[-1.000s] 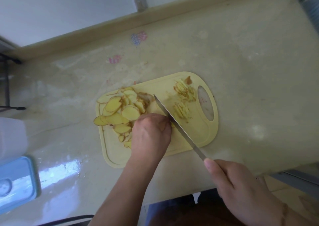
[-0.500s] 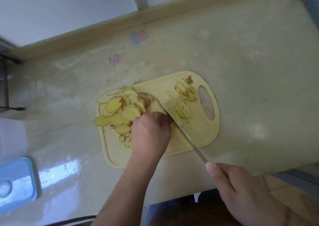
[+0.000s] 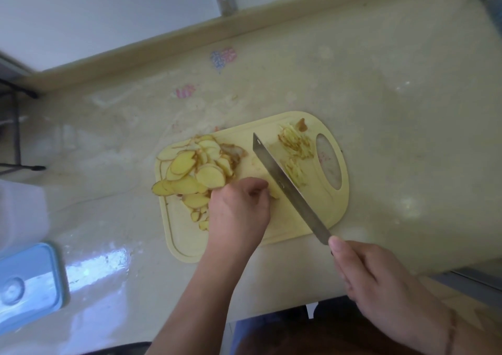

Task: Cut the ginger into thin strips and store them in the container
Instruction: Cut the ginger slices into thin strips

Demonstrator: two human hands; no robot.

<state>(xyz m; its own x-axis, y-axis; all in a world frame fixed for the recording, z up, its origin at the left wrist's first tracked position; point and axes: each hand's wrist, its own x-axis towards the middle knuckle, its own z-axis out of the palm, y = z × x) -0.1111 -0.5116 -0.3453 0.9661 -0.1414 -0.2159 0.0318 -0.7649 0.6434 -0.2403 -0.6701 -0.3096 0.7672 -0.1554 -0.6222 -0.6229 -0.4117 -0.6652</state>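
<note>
Ginger, pale yellow thin slices (image 3: pixel 190 172), heaped at yellow plastic cutting board's (image 3: pixel 320 213) left edge. Left hand (image 3: pixel 239 213) curled, pinning slices; right hand (image 3: pixel 380 281) grips steel knife (image 3: pixel 288 189), blade now tilted flatter than before.

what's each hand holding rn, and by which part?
Right hand grips the knife by its handle. Left hand pinches ginger slices on the cutting board, beside the blade.

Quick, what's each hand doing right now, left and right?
Left hand: fingers curled, pinching ginger slices against the cutting board.
Right hand: gripping the knife by its handle, blade over the board.
</note>
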